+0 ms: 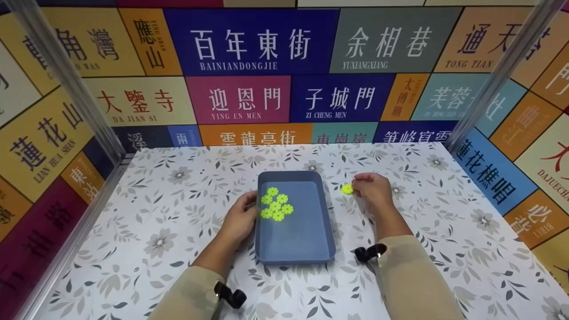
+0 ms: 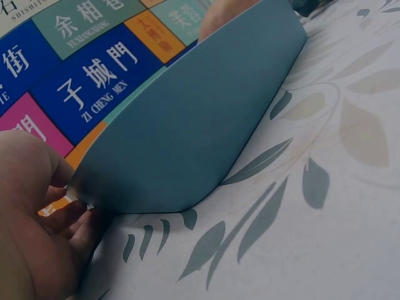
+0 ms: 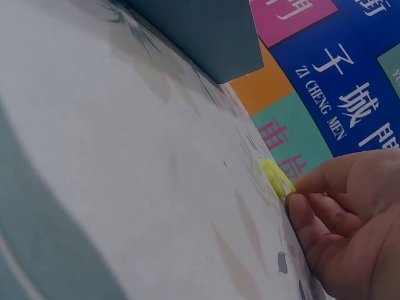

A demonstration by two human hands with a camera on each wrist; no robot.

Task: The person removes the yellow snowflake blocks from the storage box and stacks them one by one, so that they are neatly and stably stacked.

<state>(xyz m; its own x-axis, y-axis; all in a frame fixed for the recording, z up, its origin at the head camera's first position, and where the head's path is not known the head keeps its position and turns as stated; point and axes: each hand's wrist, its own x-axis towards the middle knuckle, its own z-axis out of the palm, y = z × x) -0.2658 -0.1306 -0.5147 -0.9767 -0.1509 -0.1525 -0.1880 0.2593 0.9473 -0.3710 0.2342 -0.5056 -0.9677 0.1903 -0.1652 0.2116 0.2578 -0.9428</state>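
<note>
In the head view a blue-grey rectangular tray (image 1: 302, 235) lies on the table. Several bright yellow-green, flower-shaped discs (image 1: 275, 208) with notched edges sit in its left part. My left hand (image 1: 241, 218) is at the tray's left side; in the left wrist view its fingers (image 2: 69, 222) grip the tray wall near a corner. To the right of the tray, my right hand (image 1: 373, 189) pinches one more yellow-green disc (image 1: 346, 189) between thumb and finger. The right wrist view shows that disc (image 3: 274, 177) tilted, close to the tabletop. Whether it touches the table I cannot tell.
A white tablecloth (image 1: 160, 242) with grey leaves and flowers covers the table. Behind it stands a wall (image 1: 249, 40) of coloured panels with Chinese lettering. Transparent corner posts (image 1: 89, 89) rise at both sides. Dark clip-like devices (image 1: 231, 295) sit on both sleeves.
</note>
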